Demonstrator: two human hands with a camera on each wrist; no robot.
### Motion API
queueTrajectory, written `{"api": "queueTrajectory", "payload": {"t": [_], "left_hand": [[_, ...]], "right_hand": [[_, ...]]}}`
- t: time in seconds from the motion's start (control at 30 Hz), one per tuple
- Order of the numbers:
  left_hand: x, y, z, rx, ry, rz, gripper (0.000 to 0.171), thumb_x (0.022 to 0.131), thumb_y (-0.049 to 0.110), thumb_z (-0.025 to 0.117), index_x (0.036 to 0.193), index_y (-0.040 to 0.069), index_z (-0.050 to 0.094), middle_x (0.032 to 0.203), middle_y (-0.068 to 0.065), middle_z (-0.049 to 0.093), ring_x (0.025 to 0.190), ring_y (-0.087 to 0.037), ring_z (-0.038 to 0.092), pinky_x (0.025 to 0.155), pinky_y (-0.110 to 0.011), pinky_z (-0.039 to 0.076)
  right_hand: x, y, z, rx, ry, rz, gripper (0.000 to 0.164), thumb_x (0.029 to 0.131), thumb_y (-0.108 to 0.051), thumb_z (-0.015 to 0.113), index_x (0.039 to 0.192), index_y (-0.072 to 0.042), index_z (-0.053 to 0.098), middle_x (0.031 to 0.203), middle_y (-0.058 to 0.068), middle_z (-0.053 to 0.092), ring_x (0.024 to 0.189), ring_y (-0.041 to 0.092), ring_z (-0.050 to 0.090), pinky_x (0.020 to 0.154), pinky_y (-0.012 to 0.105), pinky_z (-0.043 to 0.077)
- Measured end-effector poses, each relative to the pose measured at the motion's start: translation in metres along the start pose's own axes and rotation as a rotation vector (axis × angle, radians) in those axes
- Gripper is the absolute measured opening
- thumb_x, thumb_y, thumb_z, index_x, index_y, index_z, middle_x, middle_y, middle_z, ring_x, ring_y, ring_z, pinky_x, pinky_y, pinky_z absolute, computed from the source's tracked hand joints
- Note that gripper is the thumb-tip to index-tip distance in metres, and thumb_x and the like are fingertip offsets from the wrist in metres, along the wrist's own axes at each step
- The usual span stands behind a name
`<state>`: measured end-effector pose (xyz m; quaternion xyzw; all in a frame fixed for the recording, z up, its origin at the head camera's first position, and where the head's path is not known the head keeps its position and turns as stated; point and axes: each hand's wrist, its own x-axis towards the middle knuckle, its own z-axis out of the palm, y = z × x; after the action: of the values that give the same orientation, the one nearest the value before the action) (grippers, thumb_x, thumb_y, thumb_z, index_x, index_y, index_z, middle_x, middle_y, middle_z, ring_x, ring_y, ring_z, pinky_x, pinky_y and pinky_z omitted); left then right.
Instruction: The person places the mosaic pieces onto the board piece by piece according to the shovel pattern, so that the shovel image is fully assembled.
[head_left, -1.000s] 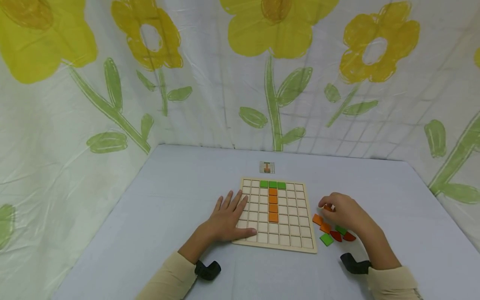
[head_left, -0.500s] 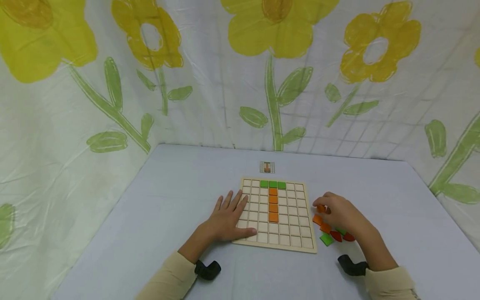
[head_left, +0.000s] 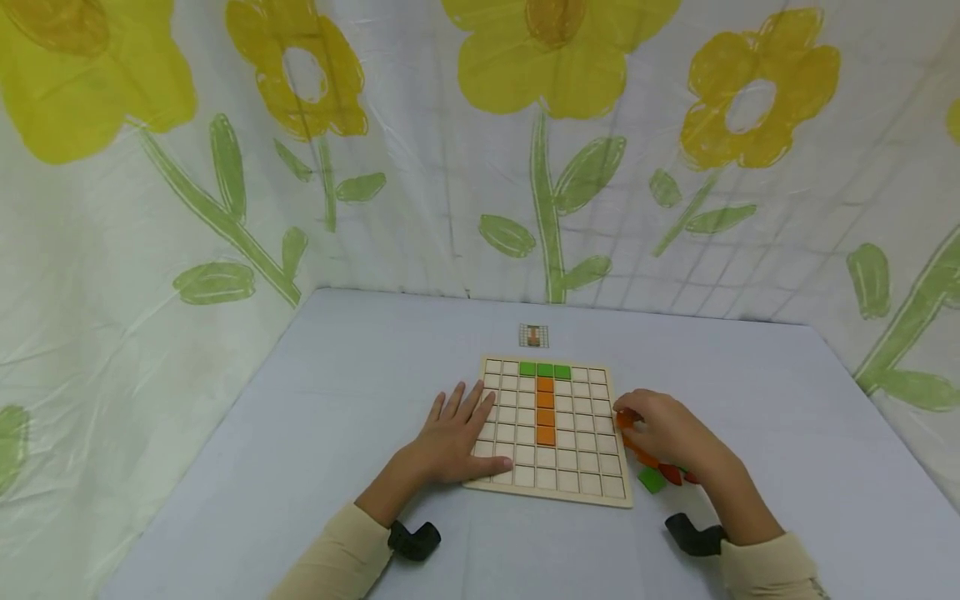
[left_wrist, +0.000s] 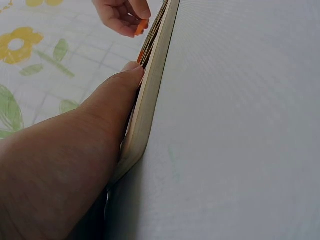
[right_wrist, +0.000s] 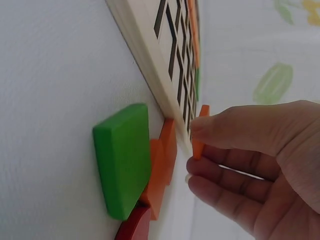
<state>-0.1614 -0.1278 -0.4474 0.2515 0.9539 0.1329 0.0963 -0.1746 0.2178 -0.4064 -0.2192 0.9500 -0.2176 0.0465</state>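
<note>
A wooden grid board (head_left: 567, 482) lies on the table, with a row of green tiles (head_left: 545, 370) near its far edge and a column of orange tiles (head_left: 545, 408) below it. My left hand (head_left: 453, 437) rests flat on the board's left side, fingers spread and thumb over the near corner. At the board's right edge my right hand (head_left: 667, 427) pinches an orange square tile (right_wrist: 201, 132) between thumb and fingers. Under that hand lie loose pieces: a green tile (right_wrist: 122, 160), orange tiles (right_wrist: 159, 172) and red rounded pieces (head_left: 670, 474), partly hidden in the head view.
A small card (head_left: 533, 336) printed with a grid pattern lies beyond the board's far edge. Black wrist devices (head_left: 414, 542) sit at both cuffs. A white curtain (head_left: 420, 167) with yellow flowers hangs behind the table.
My right hand has moved left from over the loose pieces to the board's right edge, carrying the orange tile. My left hand has stayed in place.
</note>
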Motion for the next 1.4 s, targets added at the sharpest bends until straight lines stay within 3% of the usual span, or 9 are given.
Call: {"api": "queueTrajectory", "payload": {"t": [0.63,0.87,1.1,1.4], "left_hand": [[-0.001,0.001,0.0,-0.016,0.012,0.01,0.106,0.089,0.078,0.048,0.162,0.01,0.012,0.167,-0.013,0.001,0.151,-0.039,-0.002,0.116,-0.061,0.001],[0.0,0.001,0.001,-0.015,0.015,0.008,0.106,0.088,0.079,0.047,0.162,0.011,0.013,0.167,-0.012,0.001,0.151,-0.039,-0.002,0.116,-0.06,0.001],[0.0,0.001,0.0,-0.015,0.009,0.003,0.106,0.088,0.079,0.047,0.162,0.011,0.013,0.167,-0.012,0.001,0.151,-0.038,-0.002,0.116,-0.06,0.0],[0.0,0.002,0.0,-0.011,0.005,-0.005,0.107,0.087,0.08,0.047,0.162,0.012,0.013,0.168,-0.012,0.001,0.151,-0.038,-0.002,0.117,-0.06,0.0]], "right_hand": [[0.011,-0.028,0.011,-0.027,-0.022,-0.122,0.018,0.084,-0.006,0.079,0.103,-0.004,0.077,0.095,-0.006,0.065,0.084,0.013,0.058,0.077,0.034,0.053],[0.013,-0.031,0.016,-0.024,0.007,-0.243,0.009,0.084,-0.004,0.08,0.09,-0.011,0.077,0.09,-0.008,0.065,0.081,0.012,0.06,0.072,0.031,0.054],[0.018,-0.042,0.019,-0.021,-0.016,-0.225,0.008,0.084,-0.007,0.081,0.087,-0.013,0.078,0.088,-0.01,0.064,0.081,0.01,0.059,0.073,0.031,0.054],[0.024,-0.054,0.025,-0.051,-0.025,-0.279,0.008,0.084,-0.009,0.082,0.087,-0.015,0.078,0.089,-0.009,0.064,0.083,0.011,0.061,0.075,0.032,0.054]]}}
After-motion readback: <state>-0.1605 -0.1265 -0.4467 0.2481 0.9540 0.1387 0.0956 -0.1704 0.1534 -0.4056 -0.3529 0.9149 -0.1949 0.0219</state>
